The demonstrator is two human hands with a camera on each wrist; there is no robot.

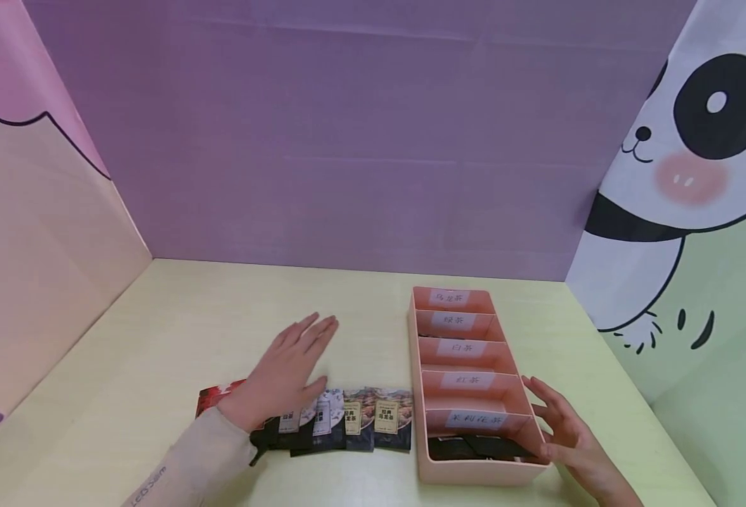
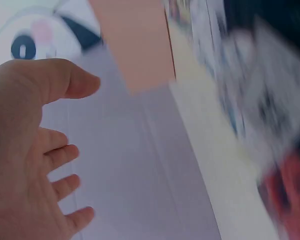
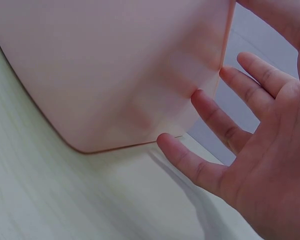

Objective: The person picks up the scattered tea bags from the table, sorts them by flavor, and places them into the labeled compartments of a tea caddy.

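Note:
My left hand (image 1: pixel 284 384), fingers straight and thumb apart, hovers over a row of tea packets and holds nothing. It partly hides a red packet (image 1: pixel 211 398) and some dark ones. To its right lie packets with white blossom print (image 1: pixel 330 415) and two brownish-black packets (image 1: pixel 393 420). My right hand (image 1: pixel 566 429) is at the right side of a pink divided box (image 1: pixel 474 472). Its spread fingers (image 3: pixel 212 117) touch or nearly touch the outer wall, thumb by the front corner. Dark packets (image 1: pixel 455 448) lie in the box's front compartment.
Several compartments line up front to back in the box, each with a handwritten paper label (image 1: pixel 468 381). A dark edge (image 1: pixel 441 336) shows in one towards the back. A purple wall (image 1: pixel 360 141) stands behind the pale table (image 1: pixel 272 296), with a panda-printed side wall (image 1: pixel 683 169) at right.

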